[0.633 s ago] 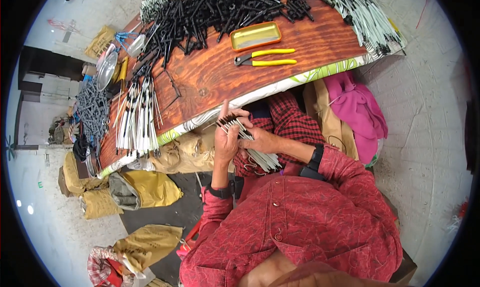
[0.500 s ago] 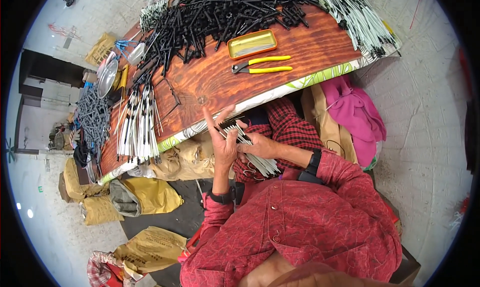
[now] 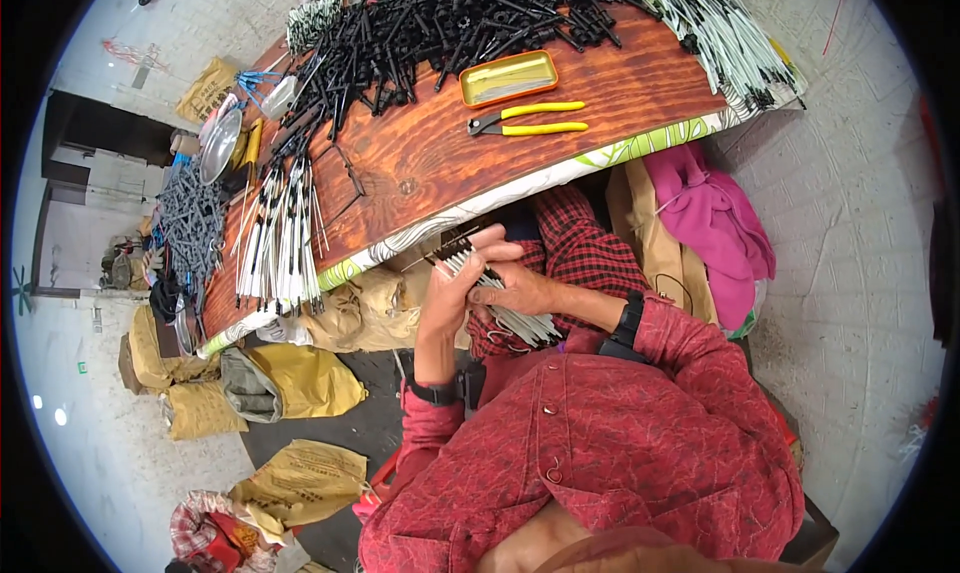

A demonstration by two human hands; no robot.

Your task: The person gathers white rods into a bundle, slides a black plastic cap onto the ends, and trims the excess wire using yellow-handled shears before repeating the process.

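Left hand (image 3: 448,295) and right hand (image 3: 522,287) both grip the rods (image 3: 528,325), and that black heap (image 3: 440,38) looks nowhere near used up lol.

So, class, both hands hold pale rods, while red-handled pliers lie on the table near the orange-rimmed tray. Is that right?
Not quite: in the head view, the pliers have yellow handles, not red. They lie on the table near the orange-rimmed tray, and the left hand and right hand hold pale rods.
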